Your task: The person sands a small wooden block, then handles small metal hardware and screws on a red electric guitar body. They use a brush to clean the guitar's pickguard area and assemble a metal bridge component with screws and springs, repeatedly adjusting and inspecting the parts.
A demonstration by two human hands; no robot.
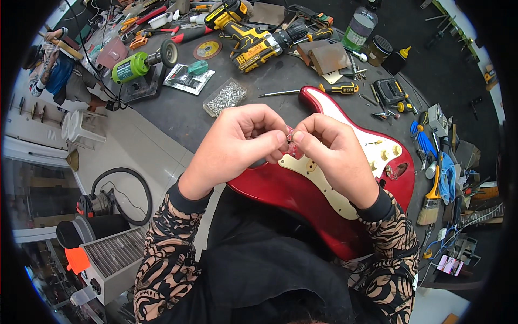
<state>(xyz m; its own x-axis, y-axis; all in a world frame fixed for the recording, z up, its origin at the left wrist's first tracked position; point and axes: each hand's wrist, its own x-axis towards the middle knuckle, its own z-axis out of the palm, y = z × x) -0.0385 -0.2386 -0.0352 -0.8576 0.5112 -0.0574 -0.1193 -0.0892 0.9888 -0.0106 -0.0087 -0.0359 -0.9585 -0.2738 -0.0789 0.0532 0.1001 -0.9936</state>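
Observation:
Close together above the guitar's upper edge, my left hand (pixel 234 146) and my right hand (pixel 340 154) pinch a small, shiny red and clear piece (pixel 292 146) between thumbs and fingertips. Its kind is hard to make out, since the fingers cover most of it. Beneath them a glossy red electric guitar body (pixel 275 189) lies across my lap and the bench edge. On it sits a cream pickguard (pixel 339 204) with several gold-coloured knobs (pixel 384 155), partly hidden by my right hand. An opening near the body's right edge shows wiring (pixel 392 172).
Beyond my hands stand a box of screws (pixel 225 97), a screwdriver (pixel 337 88), a yellow-black drill (pixel 264 48) and a green bench grinder (pixel 132 67). A paintbrush (pixel 430 208) lies right. At far left is another person (pixel 59 75); a vacuum cleaner (pixel 100 205) stands below.

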